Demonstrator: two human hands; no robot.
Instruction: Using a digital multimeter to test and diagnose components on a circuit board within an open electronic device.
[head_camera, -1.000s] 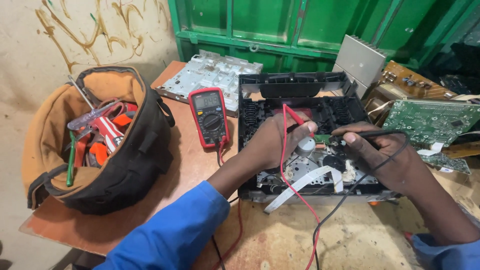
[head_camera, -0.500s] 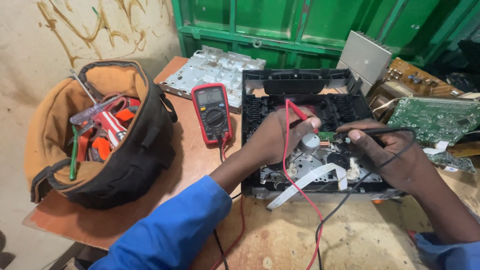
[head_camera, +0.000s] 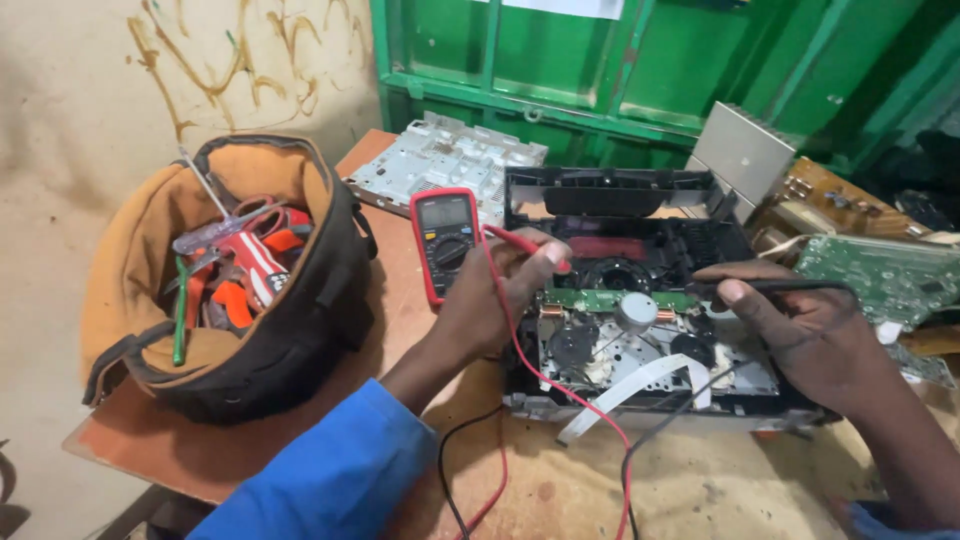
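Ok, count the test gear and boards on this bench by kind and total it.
Multimeter: 1
Probes: 2, red probe in left hand, black probe in right hand
Loose circuit boards: 2, green board, brown board
Opened black chassis: 1
Total: 6

My left hand (head_camera: 495, 300) reaches in from the lower left, forearm in a blue sleeve (head_camera: 330, 480), wrist bent slightly, fingers curled and thumb pressed to forefinger in a pinch. My right hand (head_camera: 800, 330) comes in from the lower right edge, bare forearm angled up and inward, fingers folded in a pen-like grip, thumb (head_camera: 735, 295) pointing left. Both hands hover low, well apart, knuckles up.
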